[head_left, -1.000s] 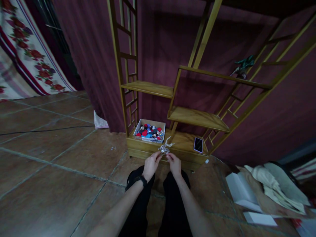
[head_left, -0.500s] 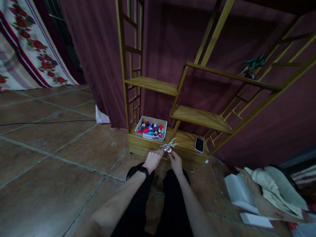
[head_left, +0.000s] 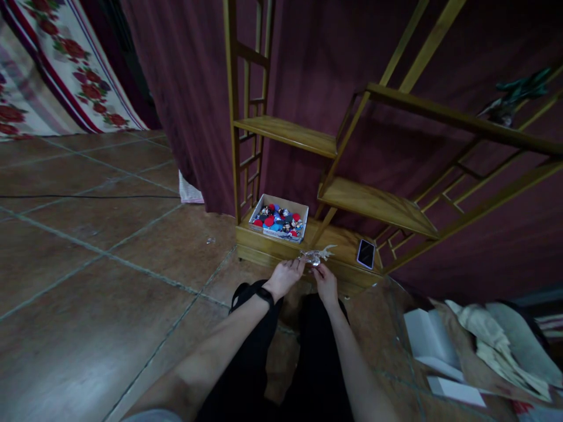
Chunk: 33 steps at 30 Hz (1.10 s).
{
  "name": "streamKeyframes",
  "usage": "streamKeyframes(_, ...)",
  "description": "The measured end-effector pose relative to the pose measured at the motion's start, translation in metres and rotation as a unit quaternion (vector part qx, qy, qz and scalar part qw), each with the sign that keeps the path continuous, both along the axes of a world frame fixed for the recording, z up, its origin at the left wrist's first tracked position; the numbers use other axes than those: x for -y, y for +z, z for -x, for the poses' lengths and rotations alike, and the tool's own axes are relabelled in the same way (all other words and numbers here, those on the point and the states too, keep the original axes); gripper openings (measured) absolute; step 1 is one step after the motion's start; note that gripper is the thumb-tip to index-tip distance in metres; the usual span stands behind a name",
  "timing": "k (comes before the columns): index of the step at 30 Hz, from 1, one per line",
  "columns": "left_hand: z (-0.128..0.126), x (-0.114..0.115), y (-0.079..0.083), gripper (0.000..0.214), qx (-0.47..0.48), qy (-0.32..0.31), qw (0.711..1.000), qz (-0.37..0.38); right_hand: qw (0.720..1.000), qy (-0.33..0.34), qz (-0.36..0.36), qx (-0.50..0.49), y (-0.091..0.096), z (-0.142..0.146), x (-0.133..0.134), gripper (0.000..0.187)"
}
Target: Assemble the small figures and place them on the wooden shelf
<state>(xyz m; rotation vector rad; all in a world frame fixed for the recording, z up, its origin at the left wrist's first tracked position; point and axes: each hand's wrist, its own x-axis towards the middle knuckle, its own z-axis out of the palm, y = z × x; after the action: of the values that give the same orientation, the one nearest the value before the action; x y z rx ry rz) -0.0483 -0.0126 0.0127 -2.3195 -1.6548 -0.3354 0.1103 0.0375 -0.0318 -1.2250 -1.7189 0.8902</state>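
Observation:
Both my hands pinch a small silvery winged figurine point(head_left: 315, 255) just above the front edge of the bottom board of a wooden shelf point(head_left: 281, 251). My left hand point(head_left: 285, 276), with a black band on the wrist, grips its left end. My right hand point(head_left: 326, 282) grips its underside, fingers closed. Behind the figurine on the same board sits a white box point(head_left: 278, 218) of small red, blue and black items. A phone point(head_left: 365, 253) lies flat to the right.
The shelf has two higher boards point(head_left: 290, 132) point(head_left: 373, 202) and a green figurine point(head_left: 514, 97) on a top rail. A maroon curtain hangs behind. White boxes and crumpled paper point(head_left: 444, 357) lie on the tiled floor at right. A black cable point(head_left: 88, 196) runs at left.
My view has moved closer to the shelf and tilted. Both hands have lifted the figurine slightly forward and right, still gripping it.

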Motion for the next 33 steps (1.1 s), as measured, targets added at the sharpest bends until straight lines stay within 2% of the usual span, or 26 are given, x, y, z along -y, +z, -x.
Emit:
streamKeyframes(18,-0.003,-0.002,-0.002,0.045,0.013,-0.01,1.0,-0.012,1.0,-0.022,-0.004,0.004,0.0,-0.001,0.004,0.029)
streamKeyframes(33,-0.003,-0.001,-0.002,0.046,-0.002,-0.01,1.0,-0.011,0.999,-0.02,-0.035,-0.001,0.009,-0.001,0.013,0.024)
